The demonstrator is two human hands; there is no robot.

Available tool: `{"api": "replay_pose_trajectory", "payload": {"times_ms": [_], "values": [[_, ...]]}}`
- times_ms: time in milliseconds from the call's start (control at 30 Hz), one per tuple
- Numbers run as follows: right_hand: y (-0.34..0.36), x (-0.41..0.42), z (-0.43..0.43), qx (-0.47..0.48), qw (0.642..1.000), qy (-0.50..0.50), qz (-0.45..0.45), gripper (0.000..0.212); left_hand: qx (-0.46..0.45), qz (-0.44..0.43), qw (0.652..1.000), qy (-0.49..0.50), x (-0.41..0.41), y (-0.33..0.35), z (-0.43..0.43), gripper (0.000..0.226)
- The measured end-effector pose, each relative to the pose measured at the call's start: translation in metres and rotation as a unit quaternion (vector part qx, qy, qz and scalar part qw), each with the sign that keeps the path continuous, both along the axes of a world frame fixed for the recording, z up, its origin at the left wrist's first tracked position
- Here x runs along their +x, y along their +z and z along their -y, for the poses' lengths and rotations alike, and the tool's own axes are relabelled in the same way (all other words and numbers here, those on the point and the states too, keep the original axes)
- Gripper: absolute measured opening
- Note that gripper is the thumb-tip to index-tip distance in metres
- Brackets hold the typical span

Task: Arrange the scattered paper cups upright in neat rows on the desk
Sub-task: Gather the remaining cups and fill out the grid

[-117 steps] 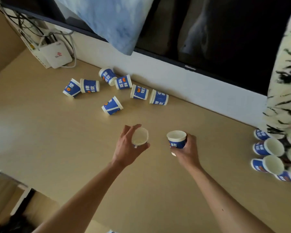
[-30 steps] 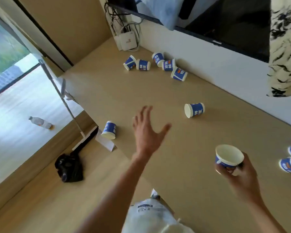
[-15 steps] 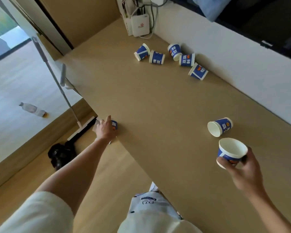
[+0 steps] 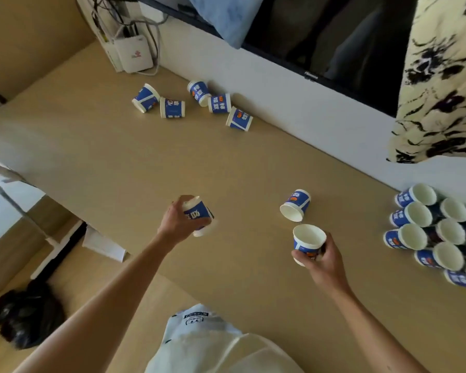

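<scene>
My left hand (image 4: 176,221) grips a blue-and-white paper cup (image 4: 198,214), tilted on its side above the tan desk (image 4: 135,162). An upright paper cup (image 4: 308,242) with its mouth up is held by my right hand (image 4: 324,262) just over the desk. A third cup (image 4: 295,205) lies on its side between the hands, its mouth toward me. Several more cups lie tipped over near the back wall, among them one (image 4: 172,107) and another (image 4: 239,119). Upright cups stand in rows (image 4: 425,230) at the right edge.
A white router (image 4: 133,53) with cables stands at the desk's back left corner. A dark screen (image 4: 320,36) hangs on the wall above, with a patterned cloth (image 4: 441,76) at the right. The desk's near edge drops to a wooden floor with a dark bag (image 4: 24,316).
My left hand reached down past the desk's edge, took hold of the fallen cup and has brought it back up over the desk. The right hand kept its cup.
</scene>
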State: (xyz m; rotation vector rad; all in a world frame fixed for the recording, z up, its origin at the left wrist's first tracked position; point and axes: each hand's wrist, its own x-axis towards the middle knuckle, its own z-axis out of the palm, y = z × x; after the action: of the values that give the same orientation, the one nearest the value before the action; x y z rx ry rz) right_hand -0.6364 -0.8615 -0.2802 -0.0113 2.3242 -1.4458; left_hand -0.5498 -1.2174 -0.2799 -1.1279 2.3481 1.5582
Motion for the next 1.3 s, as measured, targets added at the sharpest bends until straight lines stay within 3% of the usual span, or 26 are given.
{"api": "replay_pose_trajectory", "payload": {"times_ms": [100,200,567,700,967,1300], "values": [[0.000,0.009,-0.011,0.004,0.999,-0.040,0.002,0.054,0.098,-0.024,0.994,-0.042,-0.018,0.004,-0.032,0.062],[0.002,0.019,-0.019,0.000,0.997,-0.082,0.006,0.057,0.157,-0.030,0.985,-0.069,-0.034,0.006,-0.061,0.066],[0.001,0.049,-0.082,-0.011,0.984,-0.180,0.006,0.057,0.253,-0.043,0.951,-0.172,-0.067,0.019,-0.158,0.071],[-0.006,0.053,-0.113,-0.027,0.980,-0.195,0.013,0.057,0.253,-0.050,0.939,-0.227,-0.067,0.027,-0.189,0.067],[-0.010,0.051,-0.192,-0.075,0.973,-0.218,0.028,0.058,0.200,-0.054,0.951,-0.230,-0.064,0.037,-0.276,0.054],[-0.018,0.040,-0.321,-0.070,0.952,-0.298,0.013,0.059,0.157,-0.076,0.935,-0.310,-0.067,0.032,-0.412,0.058]]}}
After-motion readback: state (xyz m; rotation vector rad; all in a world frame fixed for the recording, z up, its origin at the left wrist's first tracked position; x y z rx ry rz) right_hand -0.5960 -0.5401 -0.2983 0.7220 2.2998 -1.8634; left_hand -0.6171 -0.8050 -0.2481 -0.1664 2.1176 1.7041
